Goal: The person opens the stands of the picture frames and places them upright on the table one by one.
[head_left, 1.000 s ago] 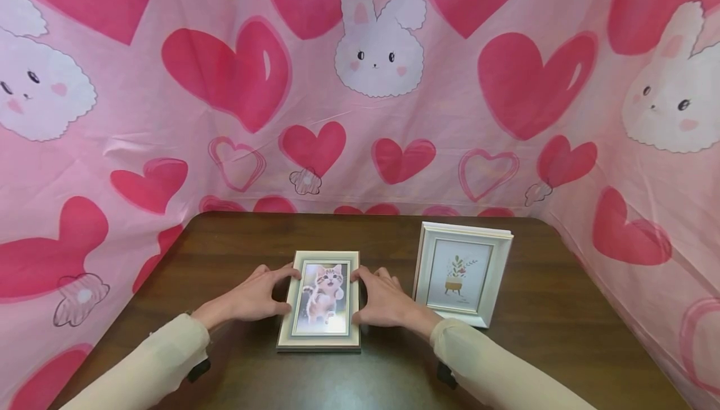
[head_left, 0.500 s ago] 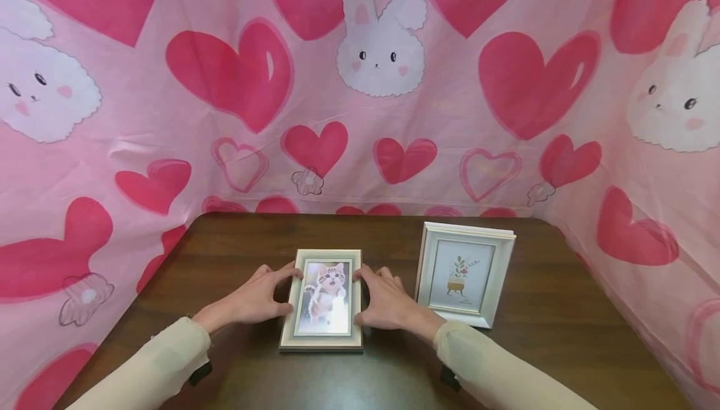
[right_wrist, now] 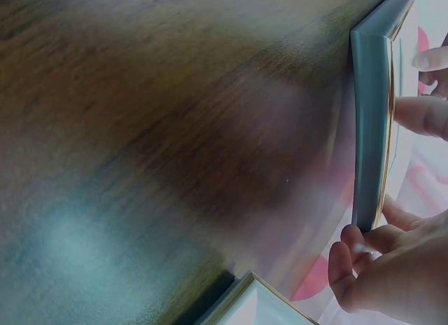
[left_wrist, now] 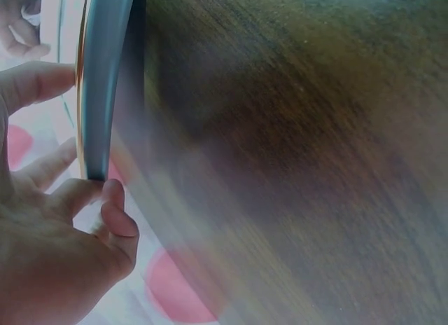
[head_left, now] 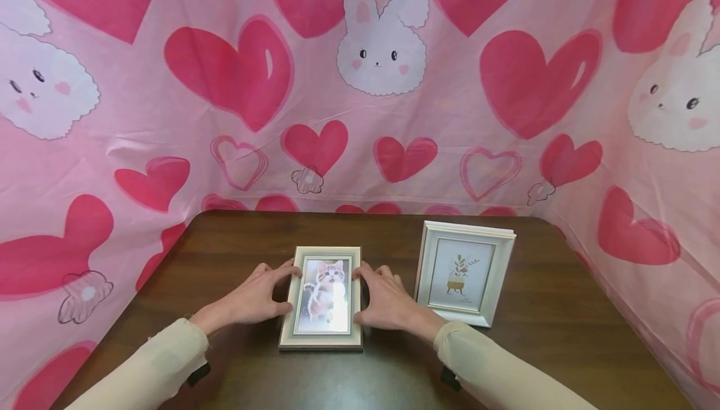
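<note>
Both hands hold a cream picture frame [head_left: 321,342] with a kitten photo, at the middle of the table in the head view. My left hand [head_left: 253,295] grips its left side, with thumb and fingertips at the edge. On the opposite side my right hand [head_left: 388,300] grips it the same way. The left wrist view shows the frame's grey-blue side [left_wrist: 101,94] between the thumb and the curled fingers. In the right wrist view the frame's other side [right_wrist: 369,129] stands close over the wood, with fingers bent around its far corner.
To the right of the right hand, a second white picture frame [head_left: 500,279] with a potted-plant print stands upright. The dark wooden table [head_left: 562,335] ends at the back against a pink cloth [head_left: 416,116] with hearts and rabbits, which also rises on both sides.
The glare on the kitten photo has spread upward from its lower right corner. Both hands keep their places at the frame's sides, and the standing frame has not moved.
</note>
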